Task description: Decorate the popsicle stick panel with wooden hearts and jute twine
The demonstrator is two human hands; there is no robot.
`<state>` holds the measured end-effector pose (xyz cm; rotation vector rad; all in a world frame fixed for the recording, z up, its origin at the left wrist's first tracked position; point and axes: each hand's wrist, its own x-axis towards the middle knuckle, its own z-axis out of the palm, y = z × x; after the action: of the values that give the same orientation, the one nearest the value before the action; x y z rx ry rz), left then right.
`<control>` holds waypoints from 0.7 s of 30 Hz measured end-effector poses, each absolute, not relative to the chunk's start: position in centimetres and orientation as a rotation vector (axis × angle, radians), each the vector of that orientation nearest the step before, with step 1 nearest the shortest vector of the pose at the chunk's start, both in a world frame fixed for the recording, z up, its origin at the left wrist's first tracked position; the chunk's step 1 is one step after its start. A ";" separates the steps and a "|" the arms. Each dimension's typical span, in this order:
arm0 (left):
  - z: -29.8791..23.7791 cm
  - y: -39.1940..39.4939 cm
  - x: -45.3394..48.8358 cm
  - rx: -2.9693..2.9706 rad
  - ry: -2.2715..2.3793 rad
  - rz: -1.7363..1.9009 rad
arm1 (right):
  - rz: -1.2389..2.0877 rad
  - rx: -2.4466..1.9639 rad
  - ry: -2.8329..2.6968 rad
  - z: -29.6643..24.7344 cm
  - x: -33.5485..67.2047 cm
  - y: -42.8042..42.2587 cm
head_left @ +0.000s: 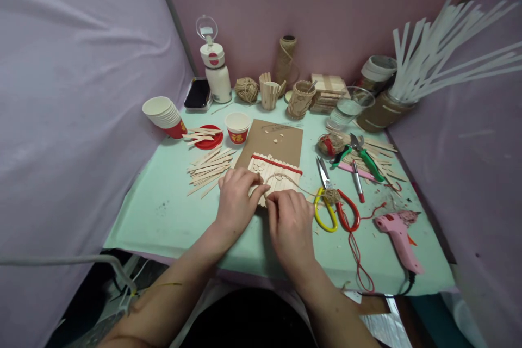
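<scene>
A small panel of wooden craft sticks (278, 167) with scalloped ends lies at the front of a brown cardboard sheet (271, 138). A red cord (277, 164) runs across its upper part. Over the panel curves a piece of jute twine (291, 178), leading right to a small twine ball (331, 196) on the scissors. At the panel's lower left, my left hand (237, 198) is closed, thumb and forefinger pinching the twine. My right hand (290, 223) covers the lower right, its fingertips closed on the twine close to the left thumb. The fingers partly hide the twine's end.
Scissors (325, 174) with yellow and red handles lie right of the panel, near green-handled pruners (369, 163) and a marker (358, 180). A pink glue gun (397, 239) rests front right. Loose craft sticks (210, 170) and paper cups (237, 126) are left; a water cup (349, 109) stands behind.
</scene>
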<state>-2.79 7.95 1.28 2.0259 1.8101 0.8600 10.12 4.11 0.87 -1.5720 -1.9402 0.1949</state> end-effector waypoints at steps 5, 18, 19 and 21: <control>0.7 7.7 -2.6 1.984 1.885 0.969 | 0.205 -1.573 -1.934 0.8 10.2 4.2; 0.5 6.7 -2.2 2.199 1.886 1.030 | 0.227 -1.552 -1.971 1.0 11.2 4.2; 0.5 6.6 -2.2 2.205 1.880 1.034 | 0.217 -1.554 -1.969 1.0 11.3 4.3; 0.6 6.5 -2.1 2.216 1.873 1.032 | 0.202 -1.554 -1.966 1.1 11.6 4.4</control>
<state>-2.06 6.46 0.61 2.2156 1.8733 1.0318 11.60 4.36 1.05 -1.5542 -1.9664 0.2016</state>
